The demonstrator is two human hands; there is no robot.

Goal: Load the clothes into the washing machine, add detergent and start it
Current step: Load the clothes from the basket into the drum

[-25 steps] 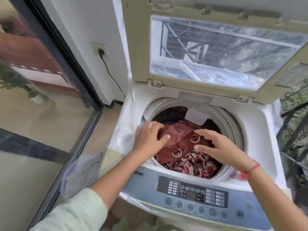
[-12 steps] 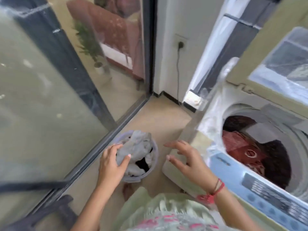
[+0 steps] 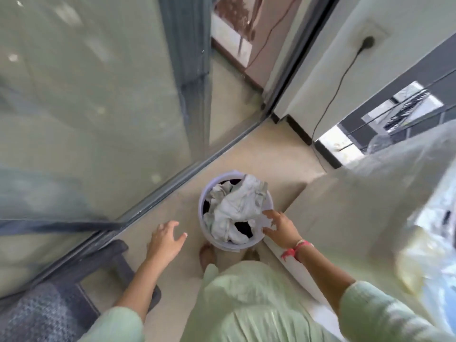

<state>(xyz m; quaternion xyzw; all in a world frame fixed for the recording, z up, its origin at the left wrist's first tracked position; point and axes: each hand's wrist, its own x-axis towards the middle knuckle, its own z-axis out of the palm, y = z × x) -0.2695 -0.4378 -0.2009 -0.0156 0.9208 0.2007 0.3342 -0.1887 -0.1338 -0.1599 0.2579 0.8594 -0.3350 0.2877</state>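
Looking steeply down from the head camera, a lilac bucket point(image 3: 201, 208) is standing on the floor point(image 3: 266, 154). It is sitting in the narrow strip between the glass door point(image 3: 98, 107), with its track point(image 3: 172, 175), on the left and the washer point(image 3: 333, 225) on the right. The bucket is sitting nearer the washer's side than the track, with its right rim just beside the washer's lower edge. The clothes point(image 3: 237, 206) are lying heaped inside it, a pale grey piece riding over the far rim and dark cloth showing beneath. The right hand point(image 3: 282, 225) is reaching in over the right rim, fingers and thumb spread apart, tips touching the pale cloth. A red band point(image 3: 296, 250) is circling that wrist. The left hand point(image 3: 165, 239) is hovering over bare floor just left of the bucket, fingers spread and holding nothing. A bare foot point(image 3: 206, 254) is showing at the bucket's near edge. Beyond the bucket the floor is running open to the wall point(image 3: 320, 70), where a cord point(image 3: 338, 90) is hanging from a plug point(image 3: 369, 41) down to the floor's far edge. At the near left corner a dark stool point(image 3: 49, 312) is crowding the floor beside the track, one leg close under the left forearm. A plastic sheet point(image 3: 407, 164), blurred, is draping the washer's top.
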